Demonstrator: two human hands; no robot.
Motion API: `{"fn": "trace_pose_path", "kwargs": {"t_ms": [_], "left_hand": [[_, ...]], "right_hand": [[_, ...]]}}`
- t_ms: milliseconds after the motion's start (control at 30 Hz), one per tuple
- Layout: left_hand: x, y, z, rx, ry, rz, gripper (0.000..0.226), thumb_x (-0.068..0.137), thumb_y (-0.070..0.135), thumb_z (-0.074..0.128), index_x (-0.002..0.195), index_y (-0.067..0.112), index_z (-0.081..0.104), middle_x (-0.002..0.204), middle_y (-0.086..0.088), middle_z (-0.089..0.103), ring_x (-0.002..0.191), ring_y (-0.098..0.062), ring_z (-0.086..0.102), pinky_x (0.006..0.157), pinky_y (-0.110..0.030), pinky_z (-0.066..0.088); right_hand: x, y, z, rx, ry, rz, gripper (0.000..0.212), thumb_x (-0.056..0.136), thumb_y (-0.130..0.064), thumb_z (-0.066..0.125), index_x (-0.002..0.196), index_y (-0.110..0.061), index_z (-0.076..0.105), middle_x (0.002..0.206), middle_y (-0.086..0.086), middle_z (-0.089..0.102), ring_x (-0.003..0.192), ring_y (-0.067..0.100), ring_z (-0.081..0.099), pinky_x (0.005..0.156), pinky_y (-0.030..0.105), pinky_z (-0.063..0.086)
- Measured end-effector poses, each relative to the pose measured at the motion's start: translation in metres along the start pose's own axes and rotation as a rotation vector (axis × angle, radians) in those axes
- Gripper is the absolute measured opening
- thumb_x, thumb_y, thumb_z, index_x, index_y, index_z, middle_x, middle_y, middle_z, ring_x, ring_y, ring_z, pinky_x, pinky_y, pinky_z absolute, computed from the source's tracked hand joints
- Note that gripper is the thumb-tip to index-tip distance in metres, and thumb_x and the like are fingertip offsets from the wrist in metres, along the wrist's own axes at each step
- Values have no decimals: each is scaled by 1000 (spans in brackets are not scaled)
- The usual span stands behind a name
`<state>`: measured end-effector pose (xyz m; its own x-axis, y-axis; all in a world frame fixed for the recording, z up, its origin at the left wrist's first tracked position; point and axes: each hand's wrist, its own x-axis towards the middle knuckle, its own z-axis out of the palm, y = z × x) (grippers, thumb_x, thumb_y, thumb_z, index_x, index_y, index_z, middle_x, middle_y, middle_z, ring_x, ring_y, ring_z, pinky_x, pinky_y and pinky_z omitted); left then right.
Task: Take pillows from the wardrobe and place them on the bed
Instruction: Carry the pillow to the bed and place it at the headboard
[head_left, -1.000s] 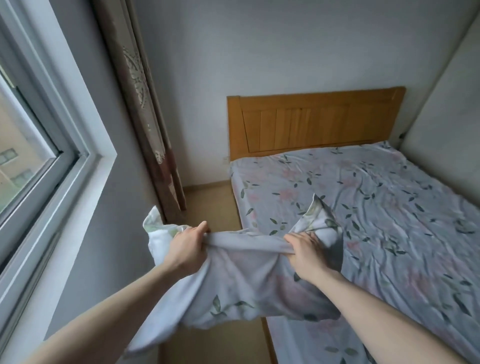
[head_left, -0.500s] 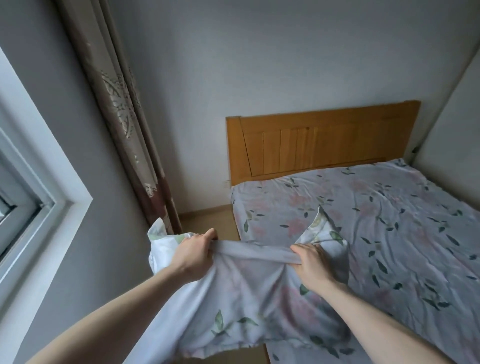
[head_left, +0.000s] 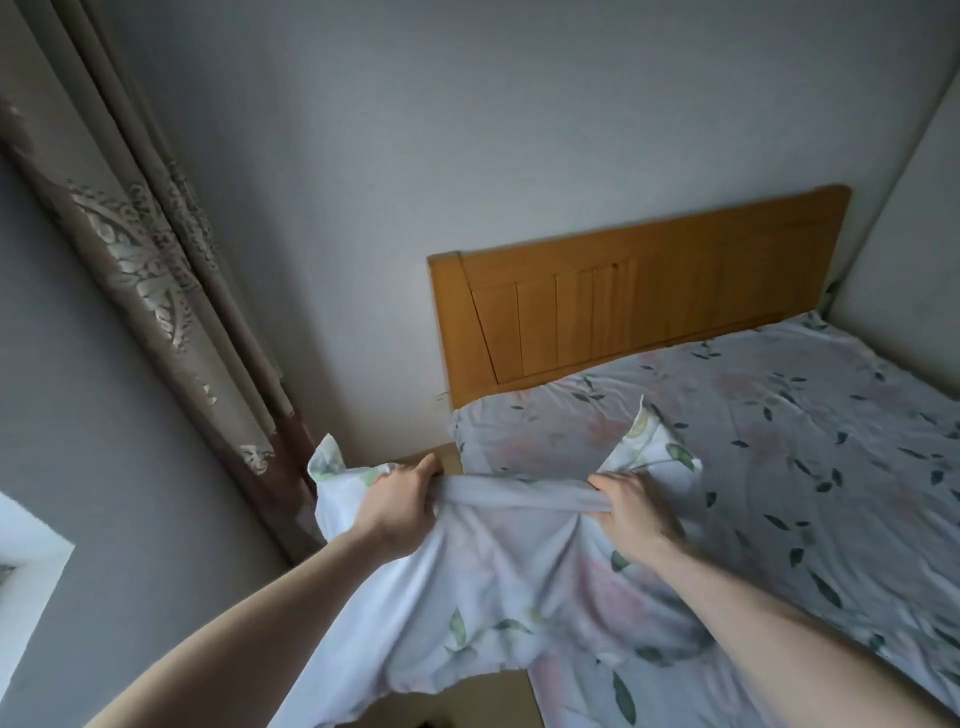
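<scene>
A pale pillow (head_left: 498, 587) with a leaf and flower print hangs in front of me, held by its top edge. My left hand (head_left: 397, 506) grips the left end of that edge and my right hand (head_left: 631, 512) grips the right end, the cloth stretched tight between them. The pillow's right part hangs over the near left corner of the bed (head_left: 810, 467), which has a matching floral sheet. Its left part hangs over the floor gap beside the bed. The wardrobe is out of view.
A wooden headboard (head_left: 623, 312) stands against the grey back wall. A patterned brown curtain (head_left: 156, 270) hangs at the left, with a white window sill (head_left: 26, 587) at the lower left. A narrow strip of floor (head_left: 415, 457) runs between wall and bed. A white wall borders the bed's right side.
My view has swung right and up, so the window has slid out at the left. Both hands keep the same hold on the pillow, which has come closer to the head of the bed.
</scene>
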<state>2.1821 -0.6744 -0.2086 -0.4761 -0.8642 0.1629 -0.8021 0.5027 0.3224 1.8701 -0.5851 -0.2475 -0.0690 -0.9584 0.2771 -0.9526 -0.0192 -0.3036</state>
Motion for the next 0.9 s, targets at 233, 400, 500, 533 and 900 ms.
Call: {"fn": "trace_pose_path", "kwargs": {"t_ms": [233,400,500,533,900], "left_hand": [[122,-62,26,-75,-116,45,36,77,8,43,106,28,50,101,-9,67,94,-36,62,69,-34,38],[206,-93,44,-106,-216,52,26,81,11,40,96,32,44,97,-7,67,90,-32,63,76,-40,51],[258,-101,58,-98,-269,89,29,80,12,38,98,33,45,92,-6,67,86,-28,62,74,-39,51],[281,-102,64,-98,-275,109,29,80,11,38,98,33,44,91,-5,67,85,-28,62,72,-38,50],[439,-84,131,-88,-388,148,21,86,8,41,89,29,42,70,4,53,70,-23,58,56,-31,37]], "right_hand": [[99,13,46,-105,-98,77,60,51,-3,86,62,-25,31,53,1,54,53,30,57,54,30,30],[162,26,69,-185,-122,128,63,49,-3,85,59,-27,28,50,-5,42,52,28,52,56,30,30],[198,40,76,-170,-107,156,68,50,2,80,59,-32,21,52,-10,35,53,26,49,59,33,36],[212,52,80,-172,-117,195,60,54,1,79,60,-31,28,55,-5,46,57,27,54,63,35,40],[316,166,123,-42,-176,420,21,87,-16,66,108,-13,70,96,8,71,90,30,63,93,43,41]]}}
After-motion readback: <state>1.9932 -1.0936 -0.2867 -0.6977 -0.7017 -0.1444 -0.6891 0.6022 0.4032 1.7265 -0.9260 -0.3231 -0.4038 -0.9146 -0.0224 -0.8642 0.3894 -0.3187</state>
